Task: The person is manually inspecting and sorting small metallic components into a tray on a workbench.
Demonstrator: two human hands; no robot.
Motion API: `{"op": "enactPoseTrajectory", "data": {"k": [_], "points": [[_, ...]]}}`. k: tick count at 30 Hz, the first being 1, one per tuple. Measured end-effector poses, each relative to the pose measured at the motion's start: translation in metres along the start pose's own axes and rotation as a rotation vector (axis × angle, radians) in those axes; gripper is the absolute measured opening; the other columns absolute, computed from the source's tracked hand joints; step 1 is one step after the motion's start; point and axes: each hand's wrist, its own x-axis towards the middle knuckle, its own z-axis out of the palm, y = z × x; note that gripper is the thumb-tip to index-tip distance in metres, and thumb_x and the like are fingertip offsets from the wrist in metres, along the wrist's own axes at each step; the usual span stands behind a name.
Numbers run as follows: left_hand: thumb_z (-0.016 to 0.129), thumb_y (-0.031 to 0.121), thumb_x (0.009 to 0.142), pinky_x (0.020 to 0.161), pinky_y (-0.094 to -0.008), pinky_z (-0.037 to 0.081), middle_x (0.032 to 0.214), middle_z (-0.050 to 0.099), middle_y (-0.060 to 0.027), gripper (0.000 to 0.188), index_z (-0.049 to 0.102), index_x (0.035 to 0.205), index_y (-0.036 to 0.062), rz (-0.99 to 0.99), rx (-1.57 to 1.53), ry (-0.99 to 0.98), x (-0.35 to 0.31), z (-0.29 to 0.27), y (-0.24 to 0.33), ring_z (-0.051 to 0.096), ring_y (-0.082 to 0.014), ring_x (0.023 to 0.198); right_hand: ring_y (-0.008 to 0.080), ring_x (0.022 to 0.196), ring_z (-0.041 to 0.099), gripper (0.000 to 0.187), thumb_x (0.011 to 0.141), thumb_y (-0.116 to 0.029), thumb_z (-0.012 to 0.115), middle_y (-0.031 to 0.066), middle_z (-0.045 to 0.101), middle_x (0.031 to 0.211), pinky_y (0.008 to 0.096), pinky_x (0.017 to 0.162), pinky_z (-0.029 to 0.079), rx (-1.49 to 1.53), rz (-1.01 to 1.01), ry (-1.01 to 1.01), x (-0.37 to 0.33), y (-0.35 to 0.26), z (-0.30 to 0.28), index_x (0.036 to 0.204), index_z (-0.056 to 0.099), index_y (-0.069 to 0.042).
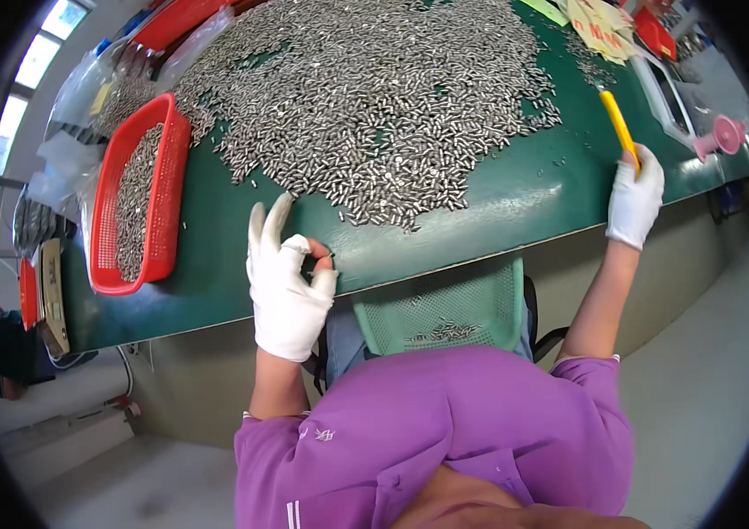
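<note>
Green table (515, 198) spread with heaped metal pins (374, 106), green basket (498, 295) set below its near edge; pins could be lost past the basket if nudged off carelessly. By the gloved left hand (286, 286) a pinch is formed, any pin within indiscernible; by the gloved right hand (636, 196) a yellow tool (618, 123) is gripped.

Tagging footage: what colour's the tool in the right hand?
Yellow tool; head view shows it.

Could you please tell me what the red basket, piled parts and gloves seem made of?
Red basket: probably moulded plastic, slightly glossy, with evenly perforated walls. Piled parts: likely metal, silvery, with bright glints. Gloves: apparently thin fabric, matte white, softly creased.
</note>
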Motion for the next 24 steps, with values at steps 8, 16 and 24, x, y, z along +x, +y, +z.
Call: {"op": "enactPoseTrajectory", "data": {"k": [8,16,24], "points": [[0.074,0.005,0.074,0.114,-0.052,0.037,0.149,0.053,-0.0176,0.016,0.061,0.084,0.0085,0.016,-0.033,-0.002,-0.003,0.0,-0.008,0.04,-0.0479,0.143,0.0276,0.082,0.071,0.061,0.1,-0.052,0.06,0.0126,0.071,0.1,0.0363,0.077,0.056,0.907,-0.092,-1.143,-0.102,-0.123,-0.07,0.142,0.054,-0.008],[0.072,0.002,0.071,0.114,-0.0511,0.038,0.147,0.055,-0.0186,0.014,0.061,0.08,0.0061,0.014,-0.028,0.01,-0.002,0.002,-0.007,0.042,-0.0467,0.142,0.0259,0.067,0.065,0.055,0.092,-0.015,0.067,0.0059,0.065,0.082,0.0397,0.061,0.055,0.47,-0.653,-1.065,-0.131,-0.158,-0.063,0.145,0.055,-0.018],[0.072,0.004,0.07,0.112,-0.0545,0.038,0.144,0.057,-0.0173,0.017,0.058,0.078,0.0059,0.012,-0.031,-0.001,-0.001,0.002,-0.005,0.044,-0.0479,0.138,0.0241,0.055,0.062,0.051,0.088,-0.015,0.067,0.005,0.058,0.067,0.0389,0.051,0.052,0.545,-0.687,-0.93,-0.14,-0.164,-0.058,0.138,0.061,-0.021]]}}
